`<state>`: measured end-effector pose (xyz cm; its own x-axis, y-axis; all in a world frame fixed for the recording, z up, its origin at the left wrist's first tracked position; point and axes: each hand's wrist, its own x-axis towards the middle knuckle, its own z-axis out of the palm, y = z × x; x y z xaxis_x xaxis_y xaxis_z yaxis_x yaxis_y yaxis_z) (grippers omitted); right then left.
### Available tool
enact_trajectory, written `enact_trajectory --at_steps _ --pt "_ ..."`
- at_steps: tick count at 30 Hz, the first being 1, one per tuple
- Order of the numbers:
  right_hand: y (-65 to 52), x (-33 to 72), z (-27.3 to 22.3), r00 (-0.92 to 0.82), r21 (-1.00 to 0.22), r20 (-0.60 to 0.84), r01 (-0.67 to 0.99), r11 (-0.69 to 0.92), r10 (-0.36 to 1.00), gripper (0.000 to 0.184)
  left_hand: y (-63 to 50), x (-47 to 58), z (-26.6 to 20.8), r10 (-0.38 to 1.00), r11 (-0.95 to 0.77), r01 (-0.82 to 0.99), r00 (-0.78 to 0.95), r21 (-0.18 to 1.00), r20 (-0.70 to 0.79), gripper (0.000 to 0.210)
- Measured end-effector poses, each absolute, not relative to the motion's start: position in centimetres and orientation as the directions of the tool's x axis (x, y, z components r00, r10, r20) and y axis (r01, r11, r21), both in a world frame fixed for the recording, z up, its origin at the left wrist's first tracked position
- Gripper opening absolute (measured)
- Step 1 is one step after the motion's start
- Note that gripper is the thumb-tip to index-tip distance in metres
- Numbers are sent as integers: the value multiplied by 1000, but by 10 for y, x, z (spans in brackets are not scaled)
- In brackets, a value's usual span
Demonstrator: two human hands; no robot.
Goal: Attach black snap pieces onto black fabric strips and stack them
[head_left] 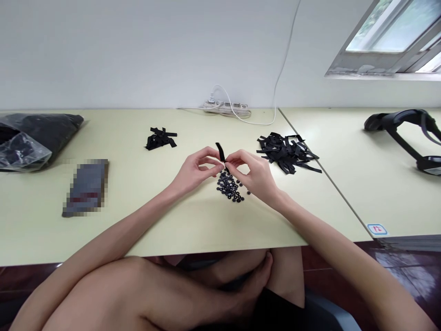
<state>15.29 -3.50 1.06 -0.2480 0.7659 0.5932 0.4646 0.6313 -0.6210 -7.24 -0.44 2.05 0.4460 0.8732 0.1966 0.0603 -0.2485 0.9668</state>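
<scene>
A short black fabric strip (220, 151) stands up between my two hands, its lower end at my fingertips. My left hand (201, 166) is closed on the strip from the left, thumb and fingertips together. From the right, my right hand (251, 172) pinches the strip's lower end with thumb and index finger. Whether a small piece is also between the fingertips cannot be made out. Just below, small round dark pieces (229, 185) with centre holes lie in a loose heap on the table. My right hand partly covers that heap's right side.
A large pile of black strips (284, 151) lies to the right, a smaller pile (160, 138) to the left. Farther left are a black plastic bag (51, 133) and a blurred flat object (86, 188). A power strip (227, 108) sits by the wall; a black headset (403, 133) lies right.
</scene>
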Motion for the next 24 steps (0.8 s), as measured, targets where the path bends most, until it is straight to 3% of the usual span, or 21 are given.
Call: enact_trajectory --at_steps 10,18,24 --pt "-36 153 8 -241 -549 667 480 684 705 12 -7 -75 24 839 -424 130 428 896 335 27" --pt "-38 152 11 -261 -416 793 430 802 551 12 -11 -79 21 675 -729 242 409 640 614 11" --pt "-40 153 13 -263 -355 832 422 834 488 13 -13 -80 22 603 -797 278 411 536 684 7"
